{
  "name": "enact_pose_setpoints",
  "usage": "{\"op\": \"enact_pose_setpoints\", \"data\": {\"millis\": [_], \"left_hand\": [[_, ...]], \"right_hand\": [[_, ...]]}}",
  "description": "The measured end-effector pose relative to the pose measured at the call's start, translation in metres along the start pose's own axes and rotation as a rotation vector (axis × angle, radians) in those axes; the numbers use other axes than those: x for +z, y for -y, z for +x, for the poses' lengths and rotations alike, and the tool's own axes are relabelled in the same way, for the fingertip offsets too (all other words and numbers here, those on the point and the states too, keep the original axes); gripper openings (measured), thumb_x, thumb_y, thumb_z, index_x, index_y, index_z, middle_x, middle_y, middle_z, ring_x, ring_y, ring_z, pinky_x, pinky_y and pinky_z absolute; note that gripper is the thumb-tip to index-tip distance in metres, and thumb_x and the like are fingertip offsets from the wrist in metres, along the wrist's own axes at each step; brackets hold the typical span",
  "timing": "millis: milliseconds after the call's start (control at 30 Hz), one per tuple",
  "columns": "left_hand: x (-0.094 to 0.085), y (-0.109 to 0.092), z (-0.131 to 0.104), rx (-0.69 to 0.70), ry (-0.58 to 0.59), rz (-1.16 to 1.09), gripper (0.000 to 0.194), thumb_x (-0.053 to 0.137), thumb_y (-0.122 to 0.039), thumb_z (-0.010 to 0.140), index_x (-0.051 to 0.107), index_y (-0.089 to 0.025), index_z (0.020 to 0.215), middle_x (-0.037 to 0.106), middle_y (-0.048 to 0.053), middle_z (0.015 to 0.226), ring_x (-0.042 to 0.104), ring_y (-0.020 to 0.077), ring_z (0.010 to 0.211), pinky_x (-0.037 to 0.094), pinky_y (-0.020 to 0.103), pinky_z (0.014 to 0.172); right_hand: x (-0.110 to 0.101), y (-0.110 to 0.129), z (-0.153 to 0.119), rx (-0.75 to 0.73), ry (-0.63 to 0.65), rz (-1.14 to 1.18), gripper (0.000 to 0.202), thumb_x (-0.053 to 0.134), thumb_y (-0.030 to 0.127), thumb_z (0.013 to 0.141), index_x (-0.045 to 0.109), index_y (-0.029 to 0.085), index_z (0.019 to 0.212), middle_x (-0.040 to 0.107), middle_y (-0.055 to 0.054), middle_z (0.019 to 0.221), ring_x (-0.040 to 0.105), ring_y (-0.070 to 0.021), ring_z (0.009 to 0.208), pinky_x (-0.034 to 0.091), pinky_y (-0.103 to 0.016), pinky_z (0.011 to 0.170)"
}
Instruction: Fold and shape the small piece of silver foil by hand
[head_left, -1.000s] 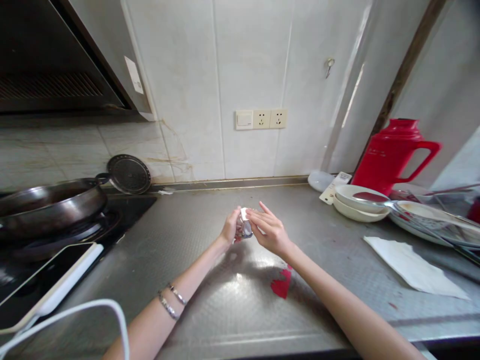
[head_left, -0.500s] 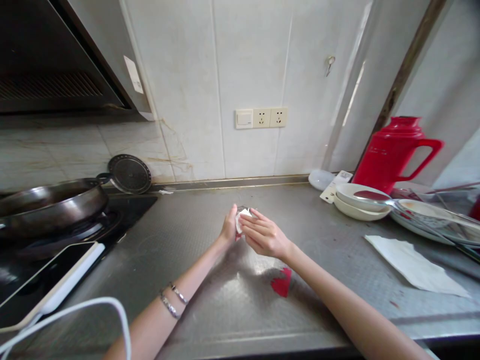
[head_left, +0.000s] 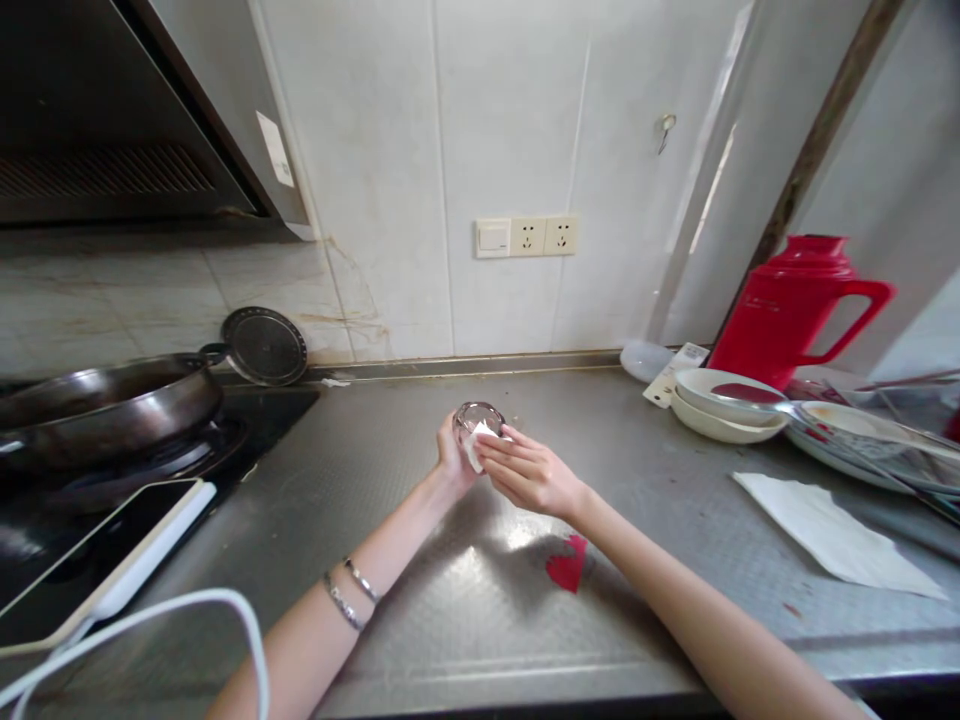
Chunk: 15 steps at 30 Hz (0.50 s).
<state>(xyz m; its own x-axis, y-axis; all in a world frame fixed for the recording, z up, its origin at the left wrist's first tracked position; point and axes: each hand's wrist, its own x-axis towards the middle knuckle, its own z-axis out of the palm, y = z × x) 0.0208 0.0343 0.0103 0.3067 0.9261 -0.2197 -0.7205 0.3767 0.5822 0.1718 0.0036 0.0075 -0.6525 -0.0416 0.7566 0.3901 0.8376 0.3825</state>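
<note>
My left hand [head_left: 453, 456] is wrapped around the side of a small clear glass [head_left: 480, 412], whose round rim shows above the fingers. In my right hand [head_left: 531, 472] the fingers pinch a folded white tissue [head_left: 478, 440] and press it against the near side of the glass. Both hands are above the metal countertop [head_left: 390, 620]. A torn red scrap [head_left: 567, 564] lies on the counter below my right wrist. The lower part of the glass is hidden by the hands and tissue.
A pan [head_left: 112, 410] sits on the stove at left, near a phone [head_left: 97, 570] with a white cable [head_left: 187, 598]. At right are stacked bowls [head_left: 727, 425], a patterned plate [head_left: 870, 455], a red thermos [head_left: 795, 315] and a flat white tissue sheet [head_left: 832, 530].
The glass has turned so that its round rim now shows clearly between my hands. The tissue sits slightly lower on it. The whole view has shifted a little.
</note>
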Motion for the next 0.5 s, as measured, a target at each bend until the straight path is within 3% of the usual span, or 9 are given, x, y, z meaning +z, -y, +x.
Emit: {"op": "enact_pose_setpoints", "data": {"millis": [167,367,500], "left_hand": [[0.0024,-0.0065,-0.0060,0.008,0.012,-0.048,0.036,0.047,-0.040,0.080,0.065,-0.010,0.076,0.064,0.008,0.060,0.059,0.0190,0.053,0.042,0.026,0.050],[-0.0015,-0.0084,-0.0066,-0.027,0.002,-0.060,0.040,0.045,-0.039,0.080,0.068,-0.007,0.088,0.063,0.010,0.058,0.055,0.0177,0.047,0.039,0.026,0.047],[-0.0014,-0.0097,-0.0084,-0.030,0.036,-0.054,0.045,0.042,-0.042,0.081,0.068,-0.006,0.092,0.062,0.010,0.057,0.047,0.0137,0.039,0.029,0.022,0.038]], "right_hand": [[-0.0036,-0.0029,-0.0007,0.037,0.010,-0.015,0.023,0.053,0.011,0.090,0.062,0.011,0.111,0.069,-0.014,0.114,0.056,-0.0213,0.121,0.041,-0.042,0.110],[-0.0042,-0.0032,-0.0007,0.091,-0.032,0.003,0.025,0.052,0.011,0.090,0.061,0.013,0.114,0.069,-0.012,0.115,0.058,-0.0212,0.119,0.040,-0.044,0.110],[-0.0029,-0.0036,-0.0011,0.168,-0.085,0.035,0.028,0.052,0.008,0.089,0.061,0.016,0.114,0.070,-0.010,0.112,0.060,-0.0208,0.116,0.038,-0.047,0.111]]}}
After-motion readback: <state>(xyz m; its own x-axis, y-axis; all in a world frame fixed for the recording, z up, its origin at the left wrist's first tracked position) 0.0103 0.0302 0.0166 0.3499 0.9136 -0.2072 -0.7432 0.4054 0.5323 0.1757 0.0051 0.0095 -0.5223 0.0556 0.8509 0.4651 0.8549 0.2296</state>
